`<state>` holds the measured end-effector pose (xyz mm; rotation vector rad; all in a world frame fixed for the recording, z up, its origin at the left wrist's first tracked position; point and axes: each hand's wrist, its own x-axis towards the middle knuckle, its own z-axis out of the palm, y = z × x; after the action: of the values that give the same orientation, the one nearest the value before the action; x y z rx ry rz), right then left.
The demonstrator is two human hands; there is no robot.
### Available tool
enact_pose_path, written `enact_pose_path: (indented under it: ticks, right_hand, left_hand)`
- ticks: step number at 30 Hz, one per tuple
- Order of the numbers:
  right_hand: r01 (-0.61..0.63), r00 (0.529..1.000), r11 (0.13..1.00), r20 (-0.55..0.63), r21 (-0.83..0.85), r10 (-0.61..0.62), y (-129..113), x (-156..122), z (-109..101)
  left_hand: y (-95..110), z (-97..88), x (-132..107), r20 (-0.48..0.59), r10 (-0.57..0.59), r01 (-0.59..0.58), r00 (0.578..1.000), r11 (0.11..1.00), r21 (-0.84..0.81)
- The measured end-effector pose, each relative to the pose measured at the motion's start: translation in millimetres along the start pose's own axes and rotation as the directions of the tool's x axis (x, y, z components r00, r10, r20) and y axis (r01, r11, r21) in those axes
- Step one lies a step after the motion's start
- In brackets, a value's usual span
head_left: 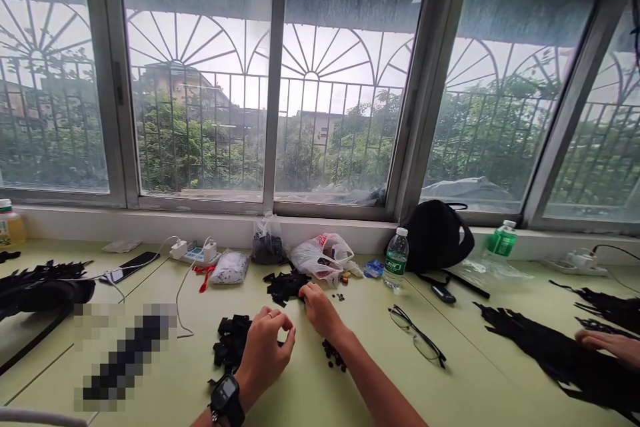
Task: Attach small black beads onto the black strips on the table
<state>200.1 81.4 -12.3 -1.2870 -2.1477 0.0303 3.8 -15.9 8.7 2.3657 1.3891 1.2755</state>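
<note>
My left hand (265,348) is over the table with thumb and index finger bent together in a pinch; whatever lies between the tips is too small to make out. A pile of short black fabric pieces (231,340) lies just beside it, partly hidden by the hand and the watch. Farther forward, my right hand (320,310) is closed, fingertips down on the right edge of a second heap of black fabric pieces (284,285). Small round black parts (334,355) are scattered by my right forearm, and a few small grey parts (339,297) lie right of that hand.
Glasses (417,335), a water bottle (395,260) and a black cap (437,237) are on the right. Plastic bags (323,257) and a power strip (195,253) line the window side. At far right, another person's hand (607,343) rests on black strips (550,350).
</note>
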Motion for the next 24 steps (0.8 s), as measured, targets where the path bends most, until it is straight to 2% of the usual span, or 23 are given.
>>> enact_pose_path:
  ticks: [3,5,9,12,14,17,20,24]
  right_hand:
    - [-0.053,0.98,0.959,-0.169,0.278,0.104,0.9,0.3,-7.4]
    - [-0.081,0.958,0.854,-0.196,0.515,0.208,-1.6,-4.7,-11.6]
    - [-0.143,0.96,0.609,-0.041,0.78,0.278,-15.6,-25.9,-17.0]
    - [-0.16,0.968,0.509,0.033,0.846,0.249,-31.3,-43.2,-18.2]
    - [-0.148,0.975,0.512,0.037,0.846,0.22,-41.4,-51.6,-17.8]
    - [-0.111,0.982,0.596,-0.004,0.795,0.187,-53.2,-58.8,-17.0]
    - [-0.074,0.983,0.674,-0.06,0.735,0.174,-59.8,-61.0,-18.6]
    - [-0.066,0.976,0.7,-0.1,0.711,0.194,-62.3,-59.8,-24.1]
  left_hand:
    - [0.2,-2.3,2.2,-0.009,0.001,-0.001,1.0,1.0,-0.019]
    - [0.5,-3.3,3.4,-0.019,0.002,-0.003,1.0,0.999,-0.038]
    - [1.8,-2.4,3.2,-0.026,0.0,-0.002,1.0,0.997,-0.079]
    - [4.1,-0.7,1.4,0.002,-0.002,0.002,1.0,0.994,-0.11]
    - [6.0,-0.6,0.3,0.034,-0.003,0.007,0.999,0.991,-0.134]
    - [7.7,-1.3,-0.5,0.068,-0.013,0.023,0.998,0.987,-0.159]
    - [6.6,-0.6,-0.8,0.054,-0.044,0.052,0.998,0.985,-0.162]
    - [3.4,3.1,-1.4,0.045,-0.083,0.09,0.995,0.983,-0.162]
